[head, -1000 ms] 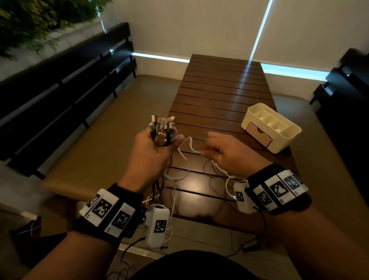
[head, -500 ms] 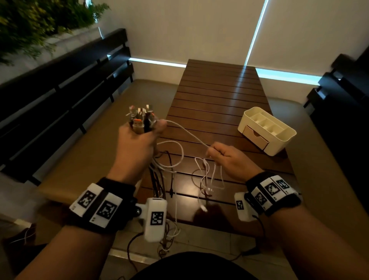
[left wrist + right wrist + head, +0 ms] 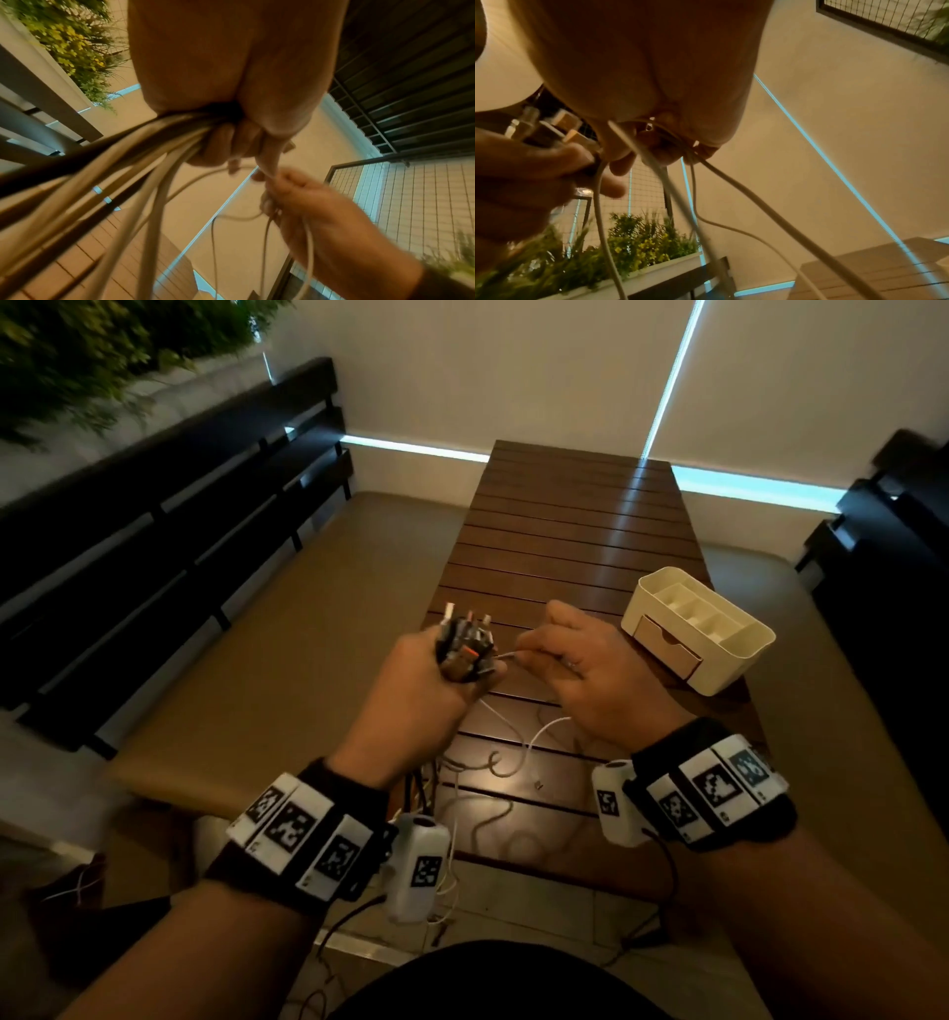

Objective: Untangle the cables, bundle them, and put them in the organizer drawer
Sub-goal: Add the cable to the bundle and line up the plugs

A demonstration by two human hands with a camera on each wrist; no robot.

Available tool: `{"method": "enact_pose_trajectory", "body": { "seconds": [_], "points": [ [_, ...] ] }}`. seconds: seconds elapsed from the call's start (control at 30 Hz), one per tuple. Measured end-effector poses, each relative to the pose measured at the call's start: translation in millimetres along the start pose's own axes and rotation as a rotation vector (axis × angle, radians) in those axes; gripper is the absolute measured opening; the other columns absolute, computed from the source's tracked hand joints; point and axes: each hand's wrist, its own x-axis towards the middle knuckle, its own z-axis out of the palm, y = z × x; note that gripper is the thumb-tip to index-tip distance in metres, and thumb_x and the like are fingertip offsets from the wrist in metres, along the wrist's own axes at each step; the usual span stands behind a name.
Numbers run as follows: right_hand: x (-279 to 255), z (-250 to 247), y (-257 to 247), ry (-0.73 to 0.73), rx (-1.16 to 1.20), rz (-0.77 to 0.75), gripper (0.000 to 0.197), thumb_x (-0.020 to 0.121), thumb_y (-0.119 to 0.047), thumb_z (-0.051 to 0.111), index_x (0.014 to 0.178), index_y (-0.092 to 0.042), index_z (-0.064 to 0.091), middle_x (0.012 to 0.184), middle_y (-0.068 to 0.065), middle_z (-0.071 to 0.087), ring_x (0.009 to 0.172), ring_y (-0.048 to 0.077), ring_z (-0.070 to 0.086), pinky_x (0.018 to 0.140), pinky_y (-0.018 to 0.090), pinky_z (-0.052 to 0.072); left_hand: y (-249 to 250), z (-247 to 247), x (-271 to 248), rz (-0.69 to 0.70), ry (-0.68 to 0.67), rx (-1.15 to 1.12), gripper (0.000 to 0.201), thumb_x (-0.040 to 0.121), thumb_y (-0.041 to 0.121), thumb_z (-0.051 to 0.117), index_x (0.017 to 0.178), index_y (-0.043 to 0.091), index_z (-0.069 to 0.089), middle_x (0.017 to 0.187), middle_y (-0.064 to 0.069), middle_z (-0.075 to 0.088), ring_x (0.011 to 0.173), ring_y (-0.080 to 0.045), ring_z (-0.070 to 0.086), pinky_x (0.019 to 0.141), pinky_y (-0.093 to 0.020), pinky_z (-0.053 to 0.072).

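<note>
Here the cables (image 3: 464, 649) are bunched in the left hand (image 3: 416, 680), which is curled tight around them with the plug ends sticking up, just above the near left edge of the bench (image 3: 565, 546). That likely keeps the ends lined up for a neat bundle. The rest of the cords hang down over the near edge. The right hand (image 3: 590, 675) is close beside it, pinching one thin white cable (image 3: 506, 654) between its fingertips, probably to add its end to the bunch. The white organizer (image 3: 739, 660) sits by the right edge of the bench, near enough to reach. Its small drawer (image 3: 667, 647) looks closed, so nothing is put away yet.
</note>
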Motion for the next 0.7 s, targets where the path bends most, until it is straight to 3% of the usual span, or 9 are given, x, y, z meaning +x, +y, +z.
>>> {"method": "enact_pose_trajectory", "body": {
  "seconds": [0.07,0.17,0.3,0.4,0.53,0.57,0.63,0.7],
  "points": [
    [4.2,1.7,-6.9,0.026,0.013,-0.056,0.015,0.095,-0.014,0.062,0.101,-0.005,0.072,0.083,0.004,0.052,0.069,0.007,0.047,0.063,0.014,0.038,0.5,4.0,1.2,0.008,-0.081,0.039,0.013,0.089,0.018,0.074,0.084,0.025,0.064,0.070,0.012,0.061,0.060,0.010,0.055,0.056,-0.005,0.038],
    [-2.5,3.2,2.4,-0.030,-0.021,-0.022,0.019,0.099,-0.028,0.056,0.099,-0.014,0.070,0.085,-0.008,0.050,0.073,0.002,0.047,0.070,0.026,0.037,-1.5,3.4,0.1,0.029,-0.027,0.042,0.023,0.089,0.016,0.074,0.074,0.026,0.059,0.062,0.013,0.057,0.054,0.008,0.053,0.052,-0.006,0.037],
    [-32.1,9.6,39.4,-0.117,-0.220,0.210,0.027,0.099,-0.042,0.044,0.094,-0.024,0.063,0.088,-0.015,0.049,0.080,0.002,0.046,0.085,0.040,0.037,-0.6,-8.5,0.3,-0.007,0.134,-0.028,0.014,0.090,0.024,0.070,0.080,0.025,0.061,0.067,0.011,0.059,0.053,0.009,0.053,0.049,-0.007,0.039],
    [-44.7,10.9,63.5,-0.132,-0.388,0.383,0.022,0.102,-0.035,0.046,0.092,-0.022,0.062,0.091,-0.007,0.051,0.086,0.016,0.052,0.086,0.038,0.032,-1.4,-12.6,-1.1,-0.005,0.173,-0.016,0.015,0.090,0.026,0.071,0.079,0.028,0.061,0.067,0.012,0.060,0.055,0.009,0.055,0.049,-0.007,0.040],
    [-44.6,3.7,83.1,-0.113,-0.508,0.644,0.021,0.101,-0.030,0.048,0.097,-0.015,0.062,0.102,0.004,0.053,0.091,0.022,0.051,0.088,0.048,0.044,-6.0,-16.9,-0.7,-0.060,0.234,-0.058,0.007,0.089,0.031,0.070,0.085,0.031,0.064,0.071,0.009,0.062,0.054,0.002,0.053,0.053,-0.019,0.041],
    [-44.2,0.0,85.7,-0.106,-0.451,0.706,0.020,0.101,-0.029,0.048,0.096,-0.014,0.061,0.101,0.005,0.055,0.091,0.023,0.053,0.087,0.048,0.046,-8.3,-19.4,0.3,-0.080,0.224,-0.062,0.007,0.089,0.030,0.070,0.086,0.031,0.064,0.071,0.009,0.061,0.054,0.002,0.052,0.055,-0.022,0.042],
    [-40.9,-8.4,82.9,-0.067,-0.263,0.780,0.019,0.102,-0.027,0.049,0.095,-0.014,0.060,0.093,0.004,0.057,0.088,0.023,0.056,0.077,0.039,0.046,-13.7,-23.3,1.6,-0.102,0.190,-0.042,0.008,0.090,0.028,0.070,0.086,0.029,0.063,0.070,0.010,0.060,0.053,0.004,0.052,0.058,-0.024,0.042],
    [-33.9,-17.9,70.1,0.031,-0.127,0.768,0.018,0.104,-0.026,0.047,0.095,-0.015,0.059,0.085,0.001,0.056,0.079,0.016,0.053,0.064,0.029,0.037,-20.0,-24.9,2.5,-0.115,0.159,-0.011,0.010,0.090,0.027,0.071,0.084,0.026,0.063,0.065,0.010,0.057,0.052,0.001,0.050,0.058,-0.026,0.041]
  ]
}}
